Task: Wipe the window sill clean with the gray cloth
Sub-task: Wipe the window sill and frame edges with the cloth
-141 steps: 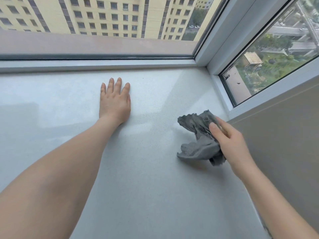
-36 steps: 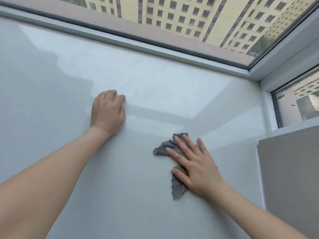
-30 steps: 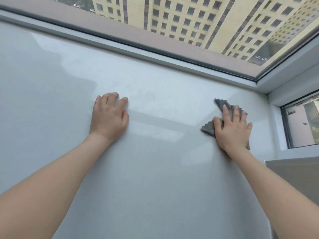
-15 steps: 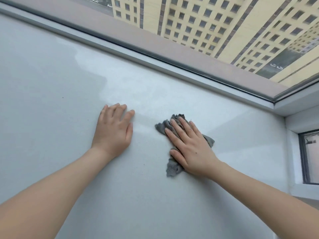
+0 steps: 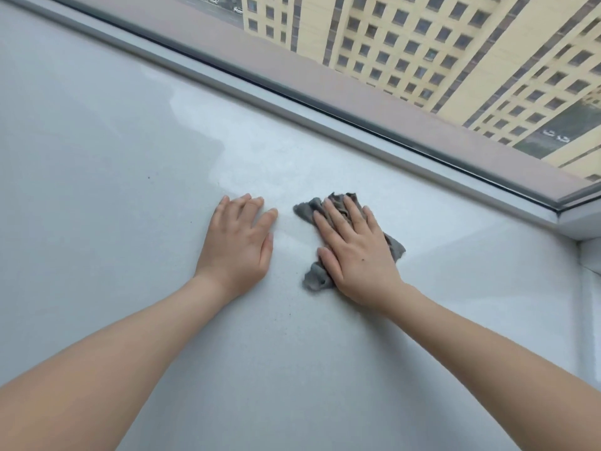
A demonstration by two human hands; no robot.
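On the window sill [image 5: 97, 157], my right hand [image 5: 354, 255] presses the gray cloth [image 5: 313, 279] flat with straight fingers. My left hand [image 5: 239, 242] rests spread just beside it. I judge wiping midway: a dark speck [image 5: 149, 177] remains farther left.

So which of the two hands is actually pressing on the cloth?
The right hand, flat on the gray cloth; the left hand rests on bare window sill.

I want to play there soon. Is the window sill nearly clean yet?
Not finished yet. The right hand presses the gray cloth flat on the window sill, while the left hand rests beside it. No patch looks clearly done. A dark speck sits left of the hands, so that side needs wiping.
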